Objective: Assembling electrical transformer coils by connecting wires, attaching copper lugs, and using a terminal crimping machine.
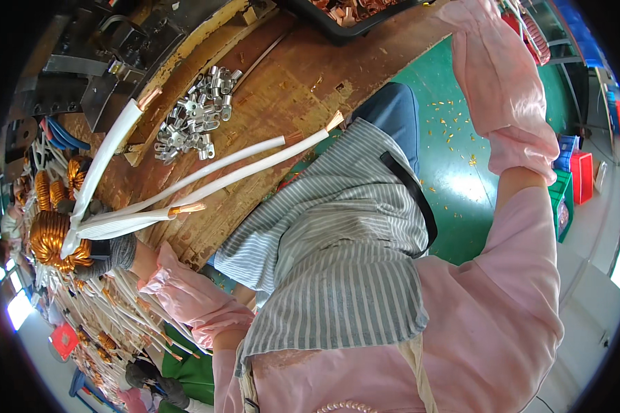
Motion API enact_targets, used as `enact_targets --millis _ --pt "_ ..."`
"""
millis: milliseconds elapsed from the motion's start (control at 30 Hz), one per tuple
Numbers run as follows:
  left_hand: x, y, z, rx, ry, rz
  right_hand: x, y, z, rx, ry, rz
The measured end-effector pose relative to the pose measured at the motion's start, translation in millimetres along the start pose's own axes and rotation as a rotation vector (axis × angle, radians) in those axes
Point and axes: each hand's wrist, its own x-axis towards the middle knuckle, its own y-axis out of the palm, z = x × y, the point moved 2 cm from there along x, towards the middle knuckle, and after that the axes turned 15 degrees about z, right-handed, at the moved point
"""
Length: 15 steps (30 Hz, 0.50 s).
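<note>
My left hand (122, 252), in a dark grey glove, is closed around a toroidal copper coil (51, 237) at the left. Thick white sleeved leads fan out from the coil, with bare copper strands at their ends. One lead (110, 148) points up toward the machine; others (255, 164) stretch right over the wooden bench. The coil and leads hide part of my fingers. My right arm, in a pink sleeve (506, 89), reaches to the top edge, and its hand is out of the picture. A pile of silvery cable lugs (198, 113) lies on the bench above the leads.
A dark metal machine (93, 69) stands at the upper left of the worn wooden bench (282, 89). A black-rimmed tray (348, 33) holds copper pieces at the top. More coils and white leads (124, 310) are heaped at the lower left. Copper bits dot the green floor (455, 199).
</note>
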Motion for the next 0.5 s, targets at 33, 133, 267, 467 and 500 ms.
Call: enact_targets --millis 33,133,267,467,500 --pt "4 2 0 -0.004 0.002 0.005 -4 0 -4 0.01 0.002 -0.014" --pt "6 -11 2 -0.002 0.017 -0.002 7 33 -21 -0.135 -0.021 -0.003" --pt "25 -13 -4 -0.033 0.05 0.002 16 31 -2 -0.496 0.161 0.13" --pt "25 -21 -2 -0.042 0.095 -0.024 16 15 -45 -0.489 0.265 -0.272" --pt "27 -17 -5 -0.044 0.103 -0.025 27 28 -91 -0.356 0.288 -0.242"
